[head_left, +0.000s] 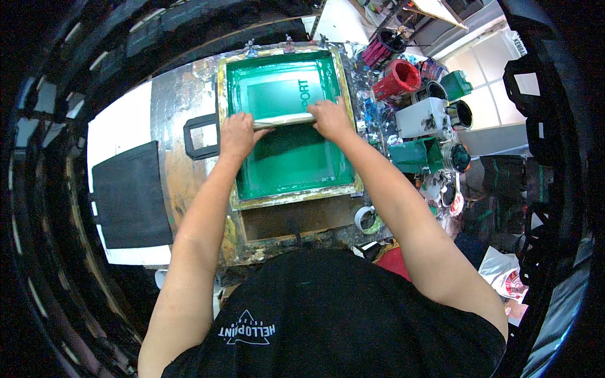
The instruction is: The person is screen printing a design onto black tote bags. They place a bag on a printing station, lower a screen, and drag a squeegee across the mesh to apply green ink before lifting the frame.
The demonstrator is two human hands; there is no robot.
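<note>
A screen printing frame (228, 198) with green mesh lies on the worktable, its wooden rim stained yellowish. Across its middle runs a squeegee (285, 120) with a pale handle, held level by both my hands. My left hand (239, 134) is closed on the squeegee's left end, thumb stretched along it. At the other end, my right hand (332, 120) wraps over the handle. Dark lettering shows on the mesh beyond my right fingers. From under the frame's left side sticks out a black strap loop (203, 137). The squeegee's blade is hidden beneath the handle.
Metal clamps (289, 44) hold the frame's far edge. On the right stand a red bucket (403, 75), a whitish container (421, 118) and green containers (413, 155). A tape roll (365, 220) lies near the frame's near right corner. Black fabric (131, 196) rests on white board at left.
</note>
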